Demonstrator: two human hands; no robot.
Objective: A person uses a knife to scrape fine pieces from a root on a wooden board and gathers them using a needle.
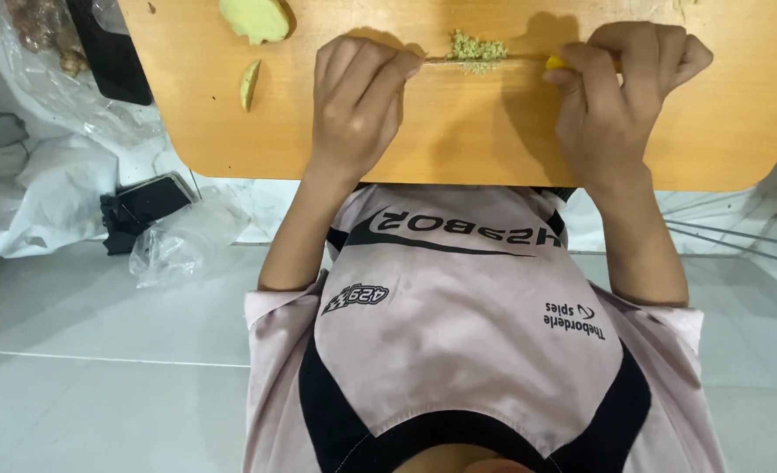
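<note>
Two hands work on a wooden board [458,149] that fills the top of the view, above a pale tiled floor [99,350]. The person wears a pink and black shirt [458,350]. To the left of the board on the floor lie crumpled clear bags [187,241], a white bag [47,206] and a dark phone [147,197].

The right hand [620,88] is curled shut around a yellow handle [556,63], with only its tip showing past the fingers. From it a thin knife blade [485,60] runs flat across the board to the left hand [358,92], whose bent fingers press down on the blade's far end.

A small heap of minced ginger [478,48] sits on the board at the blade's middle, between the two hands. Near the top left of the board lies a peeled ginger chunk [255,19], and just below it a thin slice [249,83], both well apart from the left hand.
</note>
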